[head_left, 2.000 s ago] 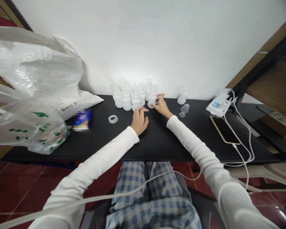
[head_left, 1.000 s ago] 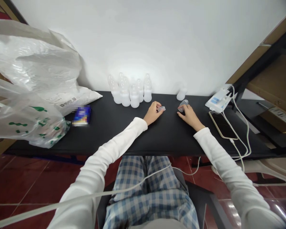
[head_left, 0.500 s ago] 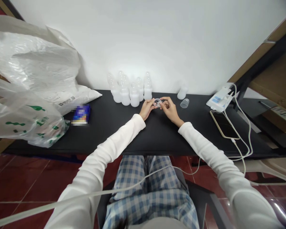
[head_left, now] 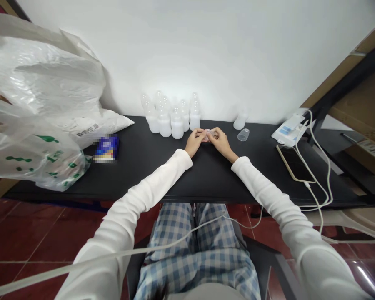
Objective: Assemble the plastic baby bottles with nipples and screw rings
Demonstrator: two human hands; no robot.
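My left hand [head_left: 194,141] and my right hand [head_left: 219,141] meet above the black tabletop, fingers closed around a small clear bottle collar [head_left: 209,134]. Both thumbs press on it, and the fingers cover most of its rim. Whether a nipple sits inside it is too small to tell. Just beyond my left hand stand several frosted white baby bottles [head_left: 177,125] with clear domed caps. Right of my right hand, a clear domed cap [head_left: 243,134] lies tilted on the table, with a single white bottle body [head_left: 240,120] upright behind it.
Large white plastic bags [head_left: 50,83] bulge over the table's left side, beside a blue packet [head_left: 106,148]. To the right lie a phone [head_left: 295,162], a white power strip [head_left: 290,130] and looping cables. A cable [head_left: 181,241] crosses above my lap. Cardboard boxes [head_left: 362,108] fill the right-hand shelf.
My hands have drawn closer together over the clear collar, thumbs now pressing on it and hiding more of the ring. The bottles and loose cap stay in place.
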